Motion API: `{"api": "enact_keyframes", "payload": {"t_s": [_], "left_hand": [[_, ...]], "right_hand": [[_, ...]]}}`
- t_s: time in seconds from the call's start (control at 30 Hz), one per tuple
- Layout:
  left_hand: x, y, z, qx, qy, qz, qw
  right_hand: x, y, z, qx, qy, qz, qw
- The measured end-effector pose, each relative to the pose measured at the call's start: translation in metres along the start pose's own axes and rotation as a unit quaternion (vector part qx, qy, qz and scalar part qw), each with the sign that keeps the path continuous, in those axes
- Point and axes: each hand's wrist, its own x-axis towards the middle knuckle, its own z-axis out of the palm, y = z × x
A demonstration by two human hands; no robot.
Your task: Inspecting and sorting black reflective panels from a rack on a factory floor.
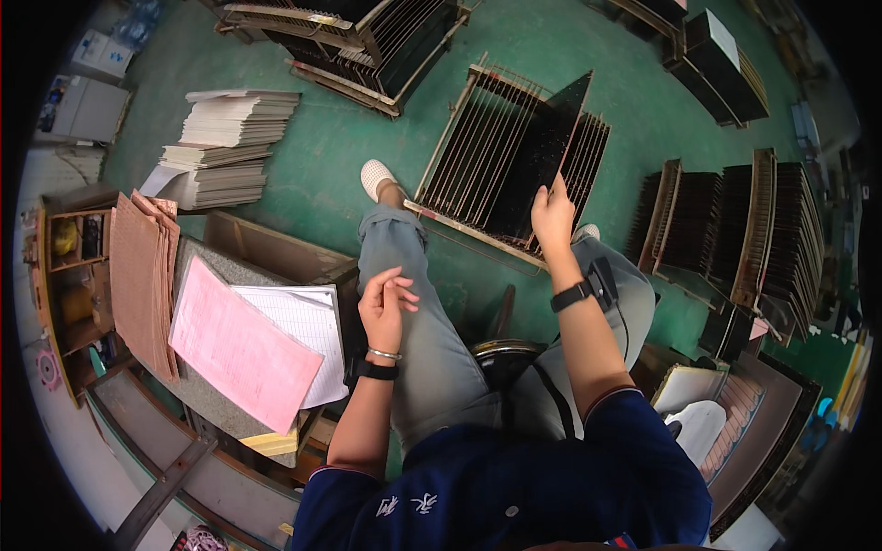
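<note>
and here's the right hand (554, 219), thumb and fingers closed on the edge of a dark board (544, 151), a firm-looking pinch with the hand low on that edge. the board stands on edge in a wire rack (482, 138), right of the rack's middle, thin rods showing on both sides of it. the rack sits on the green floor (326, 165), between the two feet.

over to the left hand (384, 298): half open, fingers loosely curled, holding nothing, hanging above the left leg. just beside it, on the left, a pink sheet (243, 340) overlaps white lined paper (317, 321) on a grey table (220, 266), with brown boards (142, 266) at the far left. beyond, a pale stack (225, 147) rises from the floor. out right, more dark boards (726, 230) fill another rack (761, 220).
</note>
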Motion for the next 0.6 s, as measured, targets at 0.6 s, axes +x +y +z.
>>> {"api": "enact_keyframes", "payload": {"t_s": [0.6], "left_hand": [[0.005,0.007,0.002,0.004,0.008,0.006,1.000]], "right_hand": [[0.044,0.035,0.100,-0.081,-0.303,0.203,0.928]]}}
